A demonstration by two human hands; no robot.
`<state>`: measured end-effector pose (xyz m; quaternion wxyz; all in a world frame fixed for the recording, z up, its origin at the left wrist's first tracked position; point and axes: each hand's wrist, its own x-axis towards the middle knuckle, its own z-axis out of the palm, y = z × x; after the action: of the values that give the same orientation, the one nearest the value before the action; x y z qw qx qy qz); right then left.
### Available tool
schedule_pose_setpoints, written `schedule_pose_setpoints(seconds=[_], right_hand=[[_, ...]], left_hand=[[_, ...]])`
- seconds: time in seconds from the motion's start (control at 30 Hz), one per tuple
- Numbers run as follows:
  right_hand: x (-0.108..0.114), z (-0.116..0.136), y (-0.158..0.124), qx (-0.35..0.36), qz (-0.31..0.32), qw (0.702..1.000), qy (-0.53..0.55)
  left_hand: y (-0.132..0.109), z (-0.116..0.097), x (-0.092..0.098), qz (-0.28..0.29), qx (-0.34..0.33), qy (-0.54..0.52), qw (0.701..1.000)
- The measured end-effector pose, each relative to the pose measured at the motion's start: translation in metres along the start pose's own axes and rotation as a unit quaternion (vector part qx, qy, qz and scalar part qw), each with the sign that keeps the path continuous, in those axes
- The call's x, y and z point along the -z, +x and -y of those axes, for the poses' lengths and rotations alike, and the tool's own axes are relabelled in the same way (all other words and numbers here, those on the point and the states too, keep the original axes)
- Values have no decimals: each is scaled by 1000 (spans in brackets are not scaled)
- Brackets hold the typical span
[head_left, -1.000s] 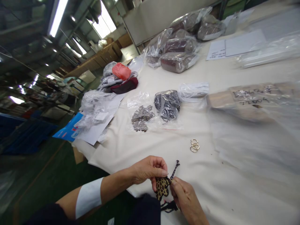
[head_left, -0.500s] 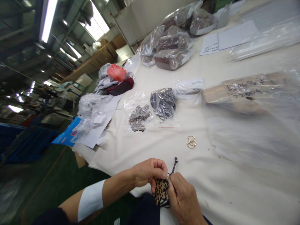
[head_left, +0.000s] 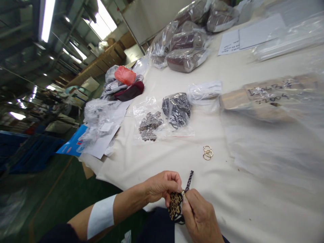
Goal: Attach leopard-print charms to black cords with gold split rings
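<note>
Near the front edge of the table, my left hand (head_left: pixel 162 186) pinches the top of a leopard-print fabric piece (head_left: pixel 175 205) with a dark edging. My right hand (head_left: pixel 199 212) is closed beside it, thumb and fingers meeting at the same top corner. A small light-coloured fitting shows between the fingertips, too small to make out clearly. From there a thin dark patterned strap (head_left: pixel 189 181) sticks out over the cloth. Part of the fabric piece is hidden behind my right hand. Several gold rings (head_left: pixel 208 154) lie in an overlapping cluster beyond my hands.
Clear bags with dark patterned pieces (head_left: pixel 151 125) and a dark bundle (head_left: pixel 177 109) lie mid-table. At right rests a large plastic bag of tan items (head_left: pixel 263 96). Wrapped brown pouches (head_left: pixel 187 60) are piled at the back. Crumpled plastic (head_left: pixel 97 116) covers the left edge.
Both hands stay together at the top of the leopard-print fabric piece, with a slight shift of the fingers. The strap leans a little more to the right. The camera view has moved slightly.
</note>
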<state>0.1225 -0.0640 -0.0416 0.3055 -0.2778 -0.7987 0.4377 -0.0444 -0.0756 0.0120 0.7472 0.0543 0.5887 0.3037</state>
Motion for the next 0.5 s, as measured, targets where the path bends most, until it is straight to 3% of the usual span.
schedule_pose_setpoints(seconds=[0.2,0.3,0.37,0.43,0.5], right_hand=[[4,-3,-2,-24,12,999,33],[4,6,3,-61,12,989,132],[6,13,3,-119,20,968,222],[17,12,-6,-172,26,945,277],[45,2,-27,-191,21,945,264]], left_hand=[[1,2,0,13,-6,-2,1000],[3,4,3,9,-3,-6,1000],[5,6,1,30,2,-7,1000],[8,8,-6,66,-9,2,998],[10,10,-18,100,-38,22,994]])
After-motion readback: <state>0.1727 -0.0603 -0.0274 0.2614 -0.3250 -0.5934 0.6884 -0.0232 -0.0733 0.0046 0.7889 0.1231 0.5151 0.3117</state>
